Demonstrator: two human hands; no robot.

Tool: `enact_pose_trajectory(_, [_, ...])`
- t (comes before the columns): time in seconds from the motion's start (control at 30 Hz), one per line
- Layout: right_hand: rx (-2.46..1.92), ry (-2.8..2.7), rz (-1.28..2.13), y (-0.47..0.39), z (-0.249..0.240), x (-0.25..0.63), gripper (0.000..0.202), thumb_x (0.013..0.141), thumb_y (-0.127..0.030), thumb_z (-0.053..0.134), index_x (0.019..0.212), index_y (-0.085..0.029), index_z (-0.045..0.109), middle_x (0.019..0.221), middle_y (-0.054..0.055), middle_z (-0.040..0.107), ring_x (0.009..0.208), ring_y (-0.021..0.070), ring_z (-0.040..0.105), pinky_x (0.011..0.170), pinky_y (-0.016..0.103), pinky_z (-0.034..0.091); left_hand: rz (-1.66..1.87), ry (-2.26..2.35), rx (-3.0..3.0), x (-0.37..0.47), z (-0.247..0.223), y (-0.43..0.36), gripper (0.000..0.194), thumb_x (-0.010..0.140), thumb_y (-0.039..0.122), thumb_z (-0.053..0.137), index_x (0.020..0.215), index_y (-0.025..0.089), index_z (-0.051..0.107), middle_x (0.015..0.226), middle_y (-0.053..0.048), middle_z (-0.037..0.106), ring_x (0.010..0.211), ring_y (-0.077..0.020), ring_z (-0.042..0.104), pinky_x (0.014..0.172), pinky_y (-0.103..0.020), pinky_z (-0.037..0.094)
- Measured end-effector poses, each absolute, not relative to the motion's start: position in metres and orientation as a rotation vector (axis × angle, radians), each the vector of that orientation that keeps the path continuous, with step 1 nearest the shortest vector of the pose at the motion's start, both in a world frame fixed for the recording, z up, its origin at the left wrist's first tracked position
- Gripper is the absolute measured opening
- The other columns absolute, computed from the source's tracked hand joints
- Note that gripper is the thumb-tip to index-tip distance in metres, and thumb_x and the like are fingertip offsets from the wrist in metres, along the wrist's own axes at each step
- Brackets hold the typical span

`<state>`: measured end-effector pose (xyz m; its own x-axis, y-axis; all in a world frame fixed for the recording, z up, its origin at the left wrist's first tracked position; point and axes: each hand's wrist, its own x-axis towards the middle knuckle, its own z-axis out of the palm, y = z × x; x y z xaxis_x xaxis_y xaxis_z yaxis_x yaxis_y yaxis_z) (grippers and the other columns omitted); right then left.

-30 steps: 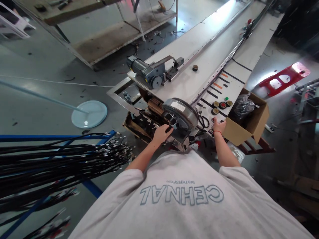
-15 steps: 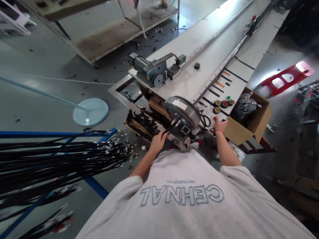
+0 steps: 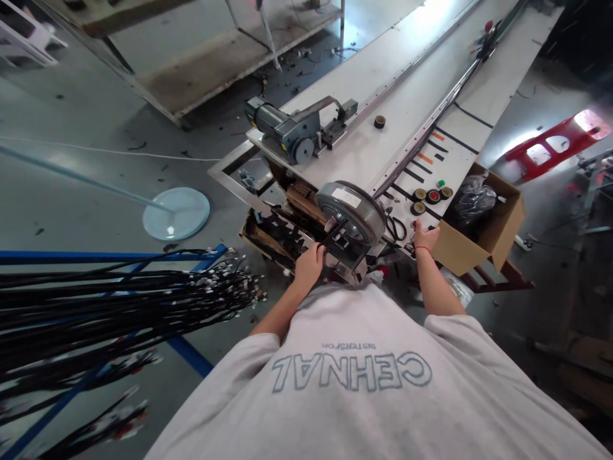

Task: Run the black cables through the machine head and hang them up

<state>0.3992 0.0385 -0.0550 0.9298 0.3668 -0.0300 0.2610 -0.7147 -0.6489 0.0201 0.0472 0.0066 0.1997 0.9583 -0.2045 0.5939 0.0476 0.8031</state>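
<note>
My left hand point(image 3: 309, 263) is closed around the end of a black cable bundle point(image 3: 332, 237), just in front of a round grey ring-shaped machine head point(image 3: 353, 207). The bundle passes through the ring's opening and continues as a long black wire harness point(image 3: 407, 160) along the workbench. At the bench's near right corner, my right hand point(image 3: 426, 237) grips the edge, its thumb beside a small red button point(image 3: 414, 224). Its lower fingers are partly hidden. Black-handled scissors point(image 3: 395, 228) and several tape rolls point(image 3: 419, 208) lie close to that hand.
A grey motor unit point(image 3: 282, 128) is mounted on the long white workbench point(image 3: 354, 166). To the right stands a cardboard box point(image 3: 464, 249) with a plastic bag point(image 3: 474, 201). Black cable bundles point(image 3: 143, 300) hang over a blue frame point(image 3: 196, 358) at left. A red stool point(image 3: 558, 147) lies farther right.
My left hand has moved slightly up and right, closer to the ring, with the cable bundle in it. My right hand stays at the bench corner. The view has shifted a little.
</note>
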Motion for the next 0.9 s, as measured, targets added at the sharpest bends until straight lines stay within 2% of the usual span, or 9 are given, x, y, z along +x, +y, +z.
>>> enact_pose_trajectory(0.1, [-2.406, -0.442, 0.204, 0.038, -0.055, 0.400, 0.076, 0.072, -0.061, 0.060, 0.124, -0.008, 0.042, 0.127, 0.023, 0.048, 0.121, 0.0333, 0.044, 0.102, 0.044, 0.033, 0.334, 1.150, 1.305, 0.019, 0.006, 0.058, 0.047, 0.091, 0.055, 0.028, 0.073, 0.018, 0.050, 0.050, 0.003, 0.040, 0.039, -0.0096, 0.035, 0.042, -0.022, 0.029])
enact_pose_trajectory(0.17, [-2.416, -0.447, 0.211, 0.038, -0.055, 0.400, 0.076, 0.073, -0.061, 0.059, 0.124, -0.008, 0.042, 0.127, 0.023, 0.048, 0.121, 0.0335, 0.044, 0.102, 0.045, 0.033, 0.258, 0.966, 1.183, 0.015, 0.009, 0.065, 0.050, 0.089, 0.060, 0.027, 0.069, 0.019, 0.047, 0.047, 0.006, 0.033, 0.036, -0.0079, 0.026, 0.039, -0.021, 0.025])
enact_pose_trajectory(0.27, [-2.434, -0.461, 0.223, 0.039, -0.053, 0.399, 0.076, 0.074, -0.061, 0.058, 0.125, -0.007, 0.041, 0.127, 0.024, 0.047, 0.122, 0.0334, 0.043, 0.103, 0.045, 0.033, 0.265, 0.939, 1.407, 0.011, 0.016, 0.072, 0.048, 0.089, 0.056, 0.034, 0.065, 0.018, 0.051, 0.049, 0.002, 0.045, 0.044, -0.0108, 0.041, 0.047, -0.022, 0.036])
enact_pose_trajectory(0.37, [-2.436, -0.478, 0.209, 0.038, -0.052, 0.398, 0.077, 0.075, -0.061, 0.057, 0.126, -0.006, 0.040, 0.127, 0.024, 0.047, 0.121, 0.0332, 0.044, 0.103, 0.044, 0.032, 0.273, 1.160, 1.800, 0.010, 0.022, 0.072, 0.041, 0.092, 0.040, 0.035, 0.065, 0.018, 0.056, 0.055, -0.003, 0.056, 0.055, -0.0146, 0.051, 0.062, -0.026, 0.042])
enact_pose_trajectory(0.47, [-2.434, -0.476, 0.200, 0.037, -0.050, 0.397, 0.077, 0.075, -0.062, 0.057, 0.126, -0.007, 0.040, 0.126, 0.024, 0.048, 0.120, 0.0327, 0.045, 0.102, 0.044, 0.034, 0.262, 1.303, 1.872, 0.012, 0.019, 0.066, 0.035, 0.094, 0.032, 0.029, 0.089, 0.017, 0.061, 0.053, 0.000, 0.056, 0.051, -0.0154, 0.052, 0.065, -0.028, 0.042])
enact_pose_trajectory(0.53, [-2.442, -0.460, 0.219, 0.037, -0.048, 0.396, 0.076, 0.074, -0.062, 0.058, 0.125, -0.008, 0.042, 0.126, 0.023, 0.049, 0.120, 0.0326, 0.046, 0.101, 0.044, 0.035, 0.310, 1.239, 1.779, 0.012, 0.013, 0.058, 0.037, 0.094, 0.034, 0.029, 0.114, 0.015, 0.053, 0.060, 0.000, 0.059, 0.053, -0.0154, 0.055, 0.064, -0.027, 0.043])
enact_pose_trajectory(0.6, [-2.450, -0.442, 0.244, 0.037, -0.047, 0.396, 0.075, 0.073, -0.062, 0.059, 0.124, -0.009, 0.043, 0.126, 0.022, 0.049, 0.120, 0.0327, 0.046, 0.101, 0.045, 0.035, 0.355, 1.135, 1.688, 0.008, 0.005, 0.047, 0.041, 0.092, 0.039, 0.031, 0.121, 0.015, 0.049, 0.066, 0.000, 0.061, 0.058, -0.0151, 0.057, 0.065, -0.027, 0.044])
enact_pose_trajectory(0.73, [-2.428, -0.454, 0.239, 0.036, -0.046, 0.395, 0.076, 0.073, -0.060, 0.060, 0.125, -0.008, 0.041, 0.130, 0.024, 0.046, 0.122, 0.0328, 0.044, 0.102, 0.044, 0.033, 0.324, 1.157, 1.625, -0.006, -0.008, 0.026, 0.039, 0.090, 0.047, 0.033, 0.094, 0.016, 0.056, 0.058, 0.002, 0.053, 0.057, -0.0145, 0.052, 0.062, -0.026, 0.042])
enact_pose_trajectory(0.9, [-2.410, -0.441, 0.214, 0.037, -0.048, 0.395, 0.076, 0.072, -0.059, 0.060, 0.125, -0.008, 0.041, 0.130, 0.024, 0.047, 0.122, 0.0325, 0.043, 0.103, 0.043, 0.033, 0.441, 1.282, 1.534, -0.009, -0.010, 0.017, 0.045, 0.089, 0.053, 0.030, 0.071, 0.018, 0.050, 0.054, 0.003, 0.046, 0.052, -0.0120, 0.044, 0.054, -0.024, 0.035])
